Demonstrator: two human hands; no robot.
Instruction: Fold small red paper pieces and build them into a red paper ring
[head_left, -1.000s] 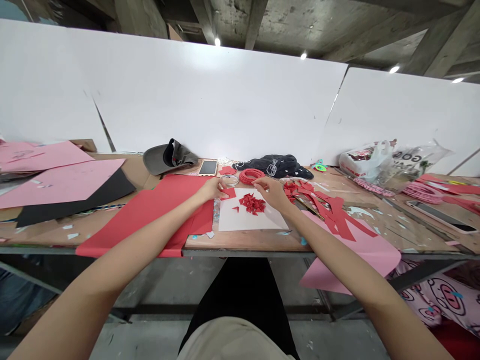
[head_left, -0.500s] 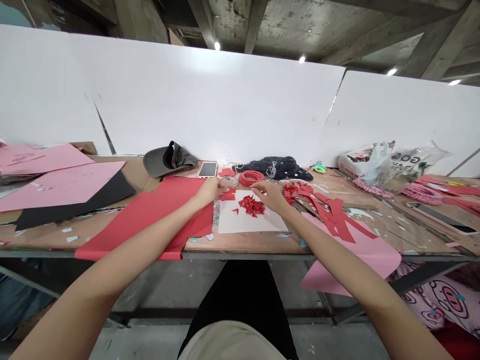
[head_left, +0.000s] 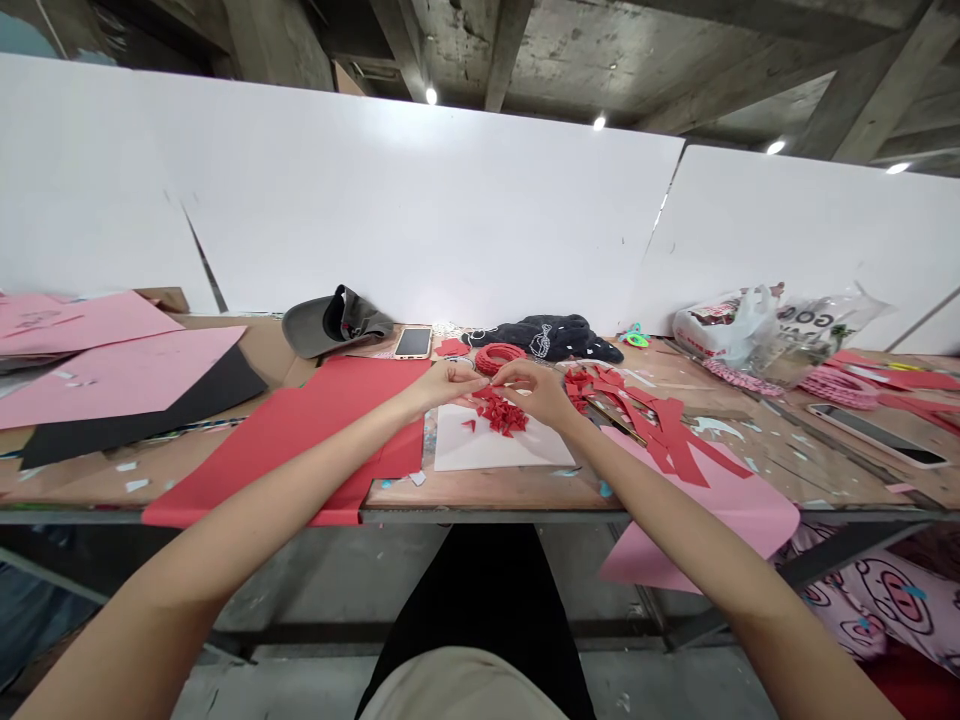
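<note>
Wooden surface (head_left: 491,488), near edge running straight across below the work, with a steel frame under it. Bare wood lies between that edge and the white card (head_left: 480,450), the only open strip close to the hands. Tall white panel (head_left: 375,200) closes off the far side. Clutter narrows room at 3 and 9 o'clock.

Both hands are low over the card, at 12 o'clock, close together but not clearly touching each other. Left hand (head_left: 446,385) has its fingers drawn in, fingertips (head_left: 480,382) pinched at the upper end of the red paper scraps (head_left: 499,413). Right hand (head_left: 534,388) is also curled, its fingertips (head_left: 499,372) meeting the same end. Neither hand is spread open. Anything held between the fingertips is too small to tell.

The scraps sit in a loose heap on the card's upper half, with one small triangle (head_left: 469,425) apart at its left.

At 9 o'clock, a large red paper sheet (head_left: 300,440) lies beside the card. At 3 o'clock, long red paper strips (head_left: 667,435) cross a pink paper sheet (head_left: 697,510). Red paper coil (head_left: 495,358) and smartphone (head_left: 413,343) lie beyond the hands at 12 o'clock. At 2 o'clock, white plastic bag (head_left: 720,328) and clear plastic bag (head_left: 810,335) slump together, contents unclear.
</note>
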